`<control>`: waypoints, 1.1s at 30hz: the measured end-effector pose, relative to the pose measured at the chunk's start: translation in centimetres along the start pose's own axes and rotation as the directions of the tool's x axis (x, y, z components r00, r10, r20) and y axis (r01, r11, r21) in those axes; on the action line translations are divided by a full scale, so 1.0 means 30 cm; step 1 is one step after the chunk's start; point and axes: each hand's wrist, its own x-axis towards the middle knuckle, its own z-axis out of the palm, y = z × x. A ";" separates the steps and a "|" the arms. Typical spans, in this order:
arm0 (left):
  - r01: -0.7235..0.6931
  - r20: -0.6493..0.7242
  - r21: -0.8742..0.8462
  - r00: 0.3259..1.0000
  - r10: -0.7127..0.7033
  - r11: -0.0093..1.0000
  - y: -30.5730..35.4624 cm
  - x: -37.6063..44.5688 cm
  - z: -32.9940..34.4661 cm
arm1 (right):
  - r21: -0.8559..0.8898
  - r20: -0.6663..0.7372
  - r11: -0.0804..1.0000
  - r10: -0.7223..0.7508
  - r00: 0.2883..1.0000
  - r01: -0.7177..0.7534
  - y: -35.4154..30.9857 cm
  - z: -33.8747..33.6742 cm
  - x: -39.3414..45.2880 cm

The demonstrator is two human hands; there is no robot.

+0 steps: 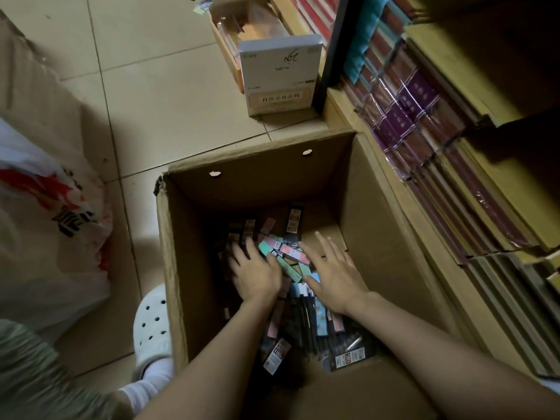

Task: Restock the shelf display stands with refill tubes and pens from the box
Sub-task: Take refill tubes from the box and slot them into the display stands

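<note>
Both hands down inside the cardboard box (pixel 357 189), palms facing the stock. Left hand (pixel 257 272) lies on the dark packs at the left of the heap, fingers spread and nearly straight, gripping nothing that shows. Right hand (pixel 335 272) held wide, fingers splayed, hovering over or just touching the pastel packs; contact not clear. Nothing lifted yet.

The stock: a loose jumble of slim packs (pixel 285 253) across the box floor — mint green, pink and pale blue ones between the hands, black ones with white printed labels nearer the body. Which are refill tubes and which pens, cannot tell. Flat, long, glossy; they lie crossed over each other at all angles.

Risks, as judged: slick packs slide off one another, so a broad grab could spill some back or bend the thin ones. Sorts are mixed, so a wrong kind may go up. The box is deep and dim, labels hard to read.

Box is plain brown corrugated board, one rim corner torn, two punched holes in the far wall. Just beside it on the right, shelves (pixel 430 189) of shrink-wrapped books. Beyond, a white carton (pixel 280 74) on the tiled floor (pixel 145 95). Left, a plastic bag (pixel 51 225) and a white perforated clog (pixel 153 324).
</note>
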 end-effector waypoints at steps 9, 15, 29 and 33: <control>-0.145 0.017 0.172 0.989 0.144 0.974 -0.028 -0.046 0.083 | -0.095 -0.009 0.995 -0.018 1.000 0.017 -0.099 0.049 0.215; -0.138 0.055 -0.047 0.989 0.141 0.989 0.011 -0.127 0.097 | -0.089 0.066 0.996 -0.026 0.997 0.032 -0.004 0.079 0.070; -0.026 -0.039 -0.189 0.999 0.019 0.982 0.031 0.015 -0.001 | 0.321 -0.132 0.926 0.253 0.959 -0.200 -0.008 0.007 0.078; -0.040 -0.014 -0.270 0.999 0.037 0.962 0.015 0.020 0.039 | 0.361 -0.161 0.896 0.335 0.929 -0.260 -0.017 0.004 0.140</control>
